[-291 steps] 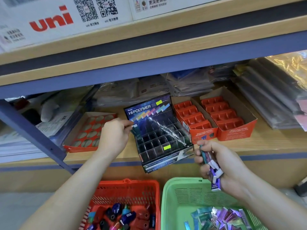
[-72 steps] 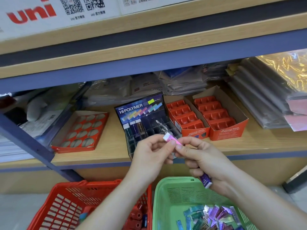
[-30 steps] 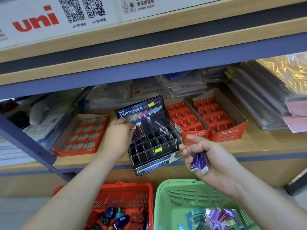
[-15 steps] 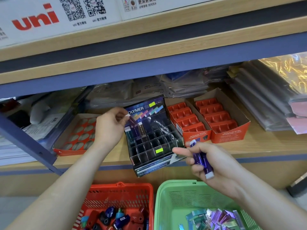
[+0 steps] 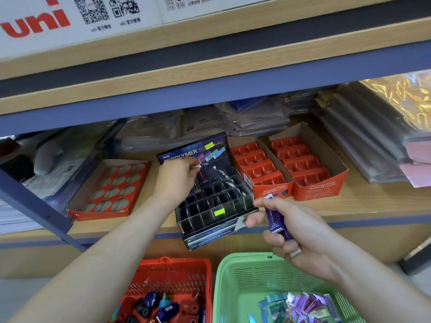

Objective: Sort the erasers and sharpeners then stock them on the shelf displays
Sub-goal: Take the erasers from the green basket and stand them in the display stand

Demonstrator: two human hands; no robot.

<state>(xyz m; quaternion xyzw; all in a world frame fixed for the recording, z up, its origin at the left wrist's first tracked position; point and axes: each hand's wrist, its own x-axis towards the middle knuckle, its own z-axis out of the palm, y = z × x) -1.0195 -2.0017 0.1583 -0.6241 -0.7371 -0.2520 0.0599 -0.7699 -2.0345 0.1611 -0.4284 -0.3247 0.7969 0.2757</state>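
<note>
A black HI-POLYMER eraser display point(image 5: 217, 201) with clear dividers stands on the wooden shelf point(image 5: 373, 203). My left hand point(image 5: 175, 180) hovers over its back left rows, pinching a slim eraser point(image 5: 197, 166) whose white tip shows. My right hand point(image 5: 289, 229) sits in front of the display's right corner, gripping purple slim erasers point(image 5: 276, 220). Below, a green basket point(image 5: 235, 287) holds several foil-wrapped erasers point(image 5: 300, 306). A red basket point(image 5: 172, 273) holds several sharpeners point(image 5: 154, 306).
Two red sharpener boxes point(image 5: 272, 190) point(image 5: 317, 187) with empty cells stand right of the display. A red tray with round holes point(image 5: 109, 190) lies to the left. Plastic-wrapped stacks point(image 5: 373, 141) fill the shelf's back and right. A blue shelf beam point(image 5: 210, 89) runs overhead.
Since half a second ago my left hand has shifted right over the display's back rows with an eraser. My right hand has stayed in front, still holding purple erasers.
</note>
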